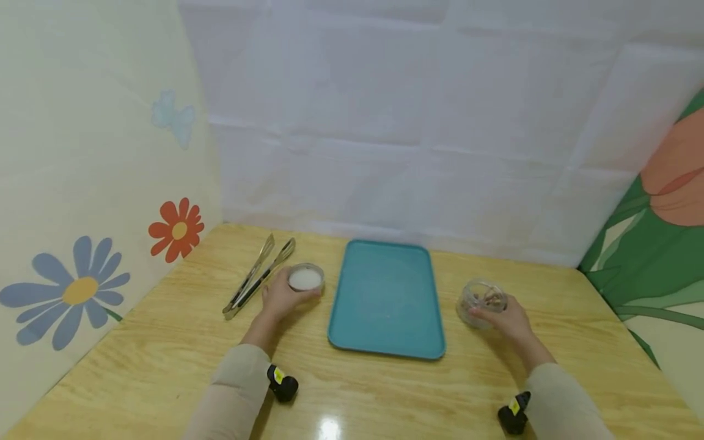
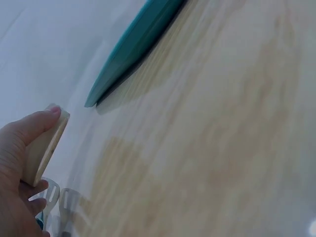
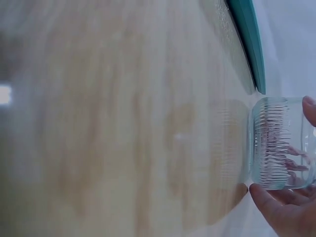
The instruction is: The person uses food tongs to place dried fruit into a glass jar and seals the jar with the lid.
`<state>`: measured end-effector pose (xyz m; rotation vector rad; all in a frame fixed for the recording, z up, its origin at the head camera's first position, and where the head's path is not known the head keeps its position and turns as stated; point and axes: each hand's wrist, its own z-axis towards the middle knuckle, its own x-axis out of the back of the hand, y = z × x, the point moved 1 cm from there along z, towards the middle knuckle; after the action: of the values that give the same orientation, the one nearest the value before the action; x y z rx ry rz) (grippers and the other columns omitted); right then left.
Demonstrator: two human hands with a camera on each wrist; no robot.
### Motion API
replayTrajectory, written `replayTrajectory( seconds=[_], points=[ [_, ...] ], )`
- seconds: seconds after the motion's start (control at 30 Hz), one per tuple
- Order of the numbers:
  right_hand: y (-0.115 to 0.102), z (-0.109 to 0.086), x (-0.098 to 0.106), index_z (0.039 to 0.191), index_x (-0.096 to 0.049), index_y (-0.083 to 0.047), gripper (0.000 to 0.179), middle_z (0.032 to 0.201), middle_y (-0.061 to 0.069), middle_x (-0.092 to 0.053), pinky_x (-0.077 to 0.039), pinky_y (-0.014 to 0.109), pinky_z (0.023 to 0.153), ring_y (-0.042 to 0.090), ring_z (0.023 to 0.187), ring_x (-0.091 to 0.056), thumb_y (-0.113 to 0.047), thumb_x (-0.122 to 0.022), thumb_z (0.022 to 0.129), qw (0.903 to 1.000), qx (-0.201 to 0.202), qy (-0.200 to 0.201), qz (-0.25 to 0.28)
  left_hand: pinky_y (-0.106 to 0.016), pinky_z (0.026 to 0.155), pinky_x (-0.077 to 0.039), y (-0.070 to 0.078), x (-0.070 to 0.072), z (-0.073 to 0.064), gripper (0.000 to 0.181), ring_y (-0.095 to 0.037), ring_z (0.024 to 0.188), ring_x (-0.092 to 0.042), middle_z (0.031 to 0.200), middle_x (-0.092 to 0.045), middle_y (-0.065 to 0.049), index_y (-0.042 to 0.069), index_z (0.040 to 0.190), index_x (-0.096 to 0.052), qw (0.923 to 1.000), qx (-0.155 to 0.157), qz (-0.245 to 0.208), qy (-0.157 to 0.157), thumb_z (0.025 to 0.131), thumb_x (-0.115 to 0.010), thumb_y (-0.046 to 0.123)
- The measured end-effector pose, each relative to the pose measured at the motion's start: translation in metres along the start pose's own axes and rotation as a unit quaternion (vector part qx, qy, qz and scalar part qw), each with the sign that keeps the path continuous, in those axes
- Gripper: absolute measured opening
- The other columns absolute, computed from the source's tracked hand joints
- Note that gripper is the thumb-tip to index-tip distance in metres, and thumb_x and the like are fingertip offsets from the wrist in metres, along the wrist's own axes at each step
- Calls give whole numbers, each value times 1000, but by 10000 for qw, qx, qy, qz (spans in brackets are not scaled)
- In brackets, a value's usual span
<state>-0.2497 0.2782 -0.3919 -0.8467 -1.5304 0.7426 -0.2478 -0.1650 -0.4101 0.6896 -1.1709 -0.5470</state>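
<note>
In the head view, my left hand (image 1: 284,297) pinches a round, shallow lid (image 1: 305,278), white with a greyish rim. The left wrist view shows the thumb on one edge of the lid (image 2: 46,148), which is seen side-on, and other fingers below it. On the right, my right hand (image 1: 508,316) holds a clear glass jar (image 1: 474,305) by its side. Ribbed glass walls show on the jar (image 3: 271,143) in the right wrist view, where it stands upright on the table, uncovered. Small brownish, stick-like pieces (image 1: 491,297) are inside.
Between the hands lies a blue-green rectangular tray (image 1: 386,299). Metal tongs (image 1: 255,278) with black grips rest left of the left hand. The wooden table (image 1: 385,391) ends at a white cloth (image 1: 396,134) behind, with printed floral hangings (image 1: 82,293) at both sides.
</note>
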Motion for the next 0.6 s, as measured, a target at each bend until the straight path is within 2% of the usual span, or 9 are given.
replayTrajectory(
  seconds=[0.13, 0.3, 0.47, 0.6],
  points=[
    [-6, 0, 0, 133, -9, 9, 101, 132, 31, -16, -20, 50, 93, 43, 119, -18, -41, -69, 69, 10000, 65, 70, 12, -51, 89, -17, 5, 1, 1, 80, -33, 100, -43, 111, -49, -16, 8, 122, -38, 9990, 24, -456, -11, 61, -75, 42],
    [-13, 5, -2, 134, -12, 6, 103, 133, 28, -20, -20, 51, 93, 41, 119, -21, -46, -70, 66, 9995, 255, 131, 90, -46, 80, -36, 14, 5, 3, 85, -34, 101, -45, 116, -44, -18, 4, 128, -31, 9952, 24, -967, -143, 62, -76, 34],
    [-21, 12, -6, 128, -28, 2, 90, 128, 22, -30, -25, 51, 90, 36, 116, -28, -45, -71, 64, 9967, 638, 57, 498, -46, 81, -36, 26, 9, 6, 81, -34, 101, -44, 115, -44, -19, 2, 127, -31, 9920, -49, -1236, -270, 64, -76, 27],
    [-43, 4, -12, 122, -34, 3, 74, 126, 22, -31, -26, 49, 90, 35, 114, -29, -35, -71, 70, 9952, 798, -29, 559, -46, 81, -35, 34, 9, 7, 83, -35, 101, -44, 115, -42, -22, -1, 128, -29, 9922, -212, -1202, -238, 64, -76, 24]
  ],
)
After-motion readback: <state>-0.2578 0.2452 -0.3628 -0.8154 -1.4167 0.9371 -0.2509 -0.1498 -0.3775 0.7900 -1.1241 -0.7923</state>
